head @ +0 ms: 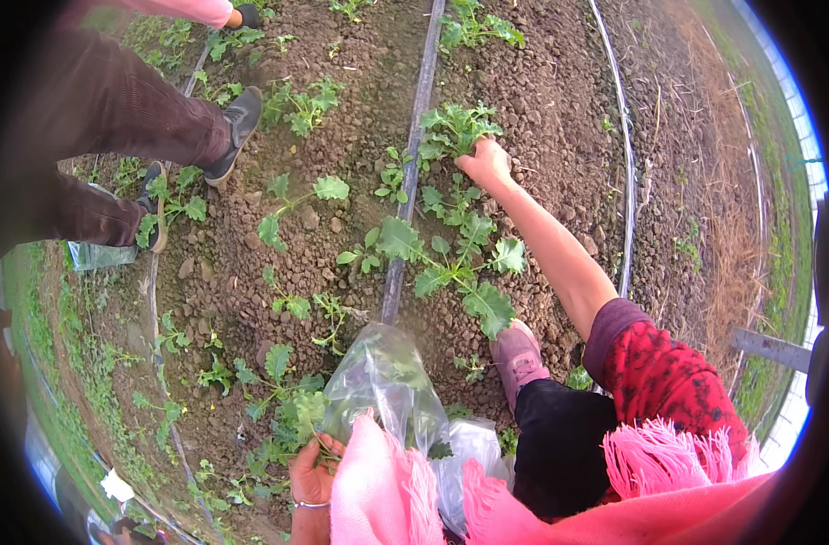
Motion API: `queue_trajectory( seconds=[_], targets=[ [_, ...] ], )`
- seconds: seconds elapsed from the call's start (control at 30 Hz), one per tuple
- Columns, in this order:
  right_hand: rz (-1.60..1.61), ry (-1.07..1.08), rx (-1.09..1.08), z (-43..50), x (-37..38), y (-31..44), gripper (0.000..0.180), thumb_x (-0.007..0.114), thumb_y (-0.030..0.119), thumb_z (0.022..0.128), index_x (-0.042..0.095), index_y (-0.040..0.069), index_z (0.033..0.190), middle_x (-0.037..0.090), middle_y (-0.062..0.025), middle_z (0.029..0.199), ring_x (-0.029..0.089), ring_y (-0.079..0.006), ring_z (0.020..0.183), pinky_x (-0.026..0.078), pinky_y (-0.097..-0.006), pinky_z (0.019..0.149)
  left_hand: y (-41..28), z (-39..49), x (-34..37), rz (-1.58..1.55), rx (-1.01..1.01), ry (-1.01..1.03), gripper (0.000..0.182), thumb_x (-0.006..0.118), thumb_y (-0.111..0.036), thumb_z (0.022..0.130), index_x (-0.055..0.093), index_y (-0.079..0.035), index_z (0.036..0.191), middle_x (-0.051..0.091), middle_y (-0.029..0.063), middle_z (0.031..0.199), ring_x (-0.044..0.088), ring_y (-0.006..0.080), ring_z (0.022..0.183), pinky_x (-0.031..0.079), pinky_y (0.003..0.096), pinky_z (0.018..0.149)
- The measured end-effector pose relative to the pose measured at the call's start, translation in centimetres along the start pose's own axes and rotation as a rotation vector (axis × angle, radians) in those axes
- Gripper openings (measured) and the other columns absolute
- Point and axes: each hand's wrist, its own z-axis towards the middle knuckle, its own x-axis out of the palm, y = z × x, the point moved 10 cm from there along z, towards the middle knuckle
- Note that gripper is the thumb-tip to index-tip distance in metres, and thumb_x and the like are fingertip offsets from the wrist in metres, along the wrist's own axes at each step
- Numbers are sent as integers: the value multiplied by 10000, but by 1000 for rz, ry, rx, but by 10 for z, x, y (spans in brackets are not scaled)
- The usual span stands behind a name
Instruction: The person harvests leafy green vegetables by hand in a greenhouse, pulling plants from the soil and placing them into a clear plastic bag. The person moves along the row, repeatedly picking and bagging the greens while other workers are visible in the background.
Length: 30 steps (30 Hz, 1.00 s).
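Note:
My left hand (314, 469), with a bracelet at the wrist, is low in the view and holds picked curly green leaves (310, 411) by their stems. A clear plastic bag (387, 371) with some greens inside stands just beside it, partly covered by a pink fringed scarf (370, 470). My right hand (488, 163) reaches forward to a leafy kale-like plant (455, 129). Its fingers curl in at the plant's near side, and the fingertips are hidden by leaves. A larger plant (465, 266) with lobed leaves spreads on the soil between my hands.
A black drip-irrigation pipe (414, 157) runs through the rows; a pale line (622, 136) lies further right. Another person's shoe (237, 133) stands at upper left, near a plastic bag (101, 255). My pink shoe (520, 354) is beside the larger plant. A metal bar (772, 349) juts in at right.

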Motion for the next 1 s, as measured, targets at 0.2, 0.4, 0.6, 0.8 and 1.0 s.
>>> queue_trajectory(
  seconds=[0.2, 0.4, 0.6, 0.8, 1.0],
  targets=[
    [-42, -87, -50, 0, 0, 8, 339, 686, 279, 702, 611, 20, 906, 647, -191, 867, 622, -339, 862, 472, -426, 776, -8, -5, 16, 129, 33, -28, 135, 614, -121, 826, 588, 8, 857, 593, 92, 788, 560, 217, 752, 477, 371, 733],
    [525, -131, -49, -12, -10, -14, 115, 620, 92, 777, 626, 58, 886, 632, -57, 718, 589, -187, 638, 465, -327, 607, -32, -2, 66, 277, 60, 71, 150, 613, -124, 827, 587, 18, 868, 589, 104, 793, 557, 215, 738, 469, 360, 714],
    [931, 214, -52, -51, -52, 10, 109, 606, 47, 806, 648, 44, 906, 597, -11, 644, 491, -65, 507, 396, -212, 457, -40, 36, 166, 322, 194, 293, 193, 609, -91, 822, 594, 42, 960, 614, 114, 879, 583, 221, 792, 477, 348, 728],
    [526, 554, -754, -190, -16, 135, 179, 649, 99, 703, 593, -36, 807, 602, -185, 679, 615, -328, 642, 487, -398, 590, 0, 76, 259, 389, 514, 463, 480, 661, -3, 753, 506, -21, 1207, 589, 67, 1109, 568, 197, 1004, 465, 316, 854],
    [546, 828, -822, -215, -4, 129, 309, 675, 116, 676, 573, -37, 924, 622, -184, 769, 614, -337, 677, 503, -376, 647, 38, 106, 204, -19, 332, 210, 388, 653, -12, 780, 549, -35, 1153, 612, 72, 1061, 603, 194, 903, 496, 340, 815]
  ],
)
